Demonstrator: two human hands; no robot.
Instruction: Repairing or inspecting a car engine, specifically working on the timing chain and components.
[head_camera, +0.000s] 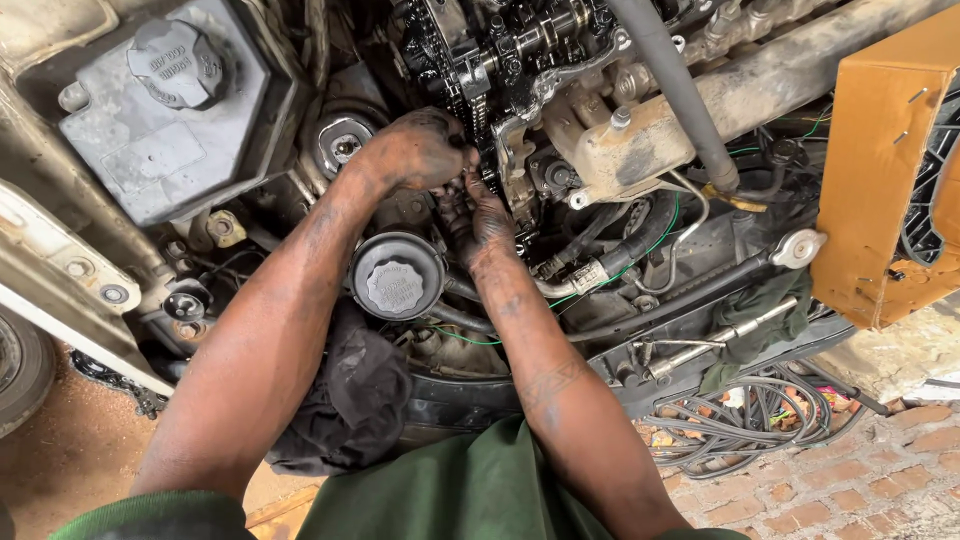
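Both my greasy hands reach deep into a car's engine bay. My left hand (418, 148) curls over a dark part beside the exposed timing chain (440, 50), its fingers closed; what it grips is hidden. My right hand (487, 217) sits just below it, fingers pushed into the gap by the engine front, holding something I cannot make out. A round black reservoir cap (396, 280) stands between my forearms.
A grey coolant tank with a screw cap (178, 62) is at upper left. A grey hose (675, 90), a radiator cap (800, 246), an orange panel (880, 170), a ratchet tool (715, 340), a dark rag (350, 400) and coiled cables (745, 415) lie around.
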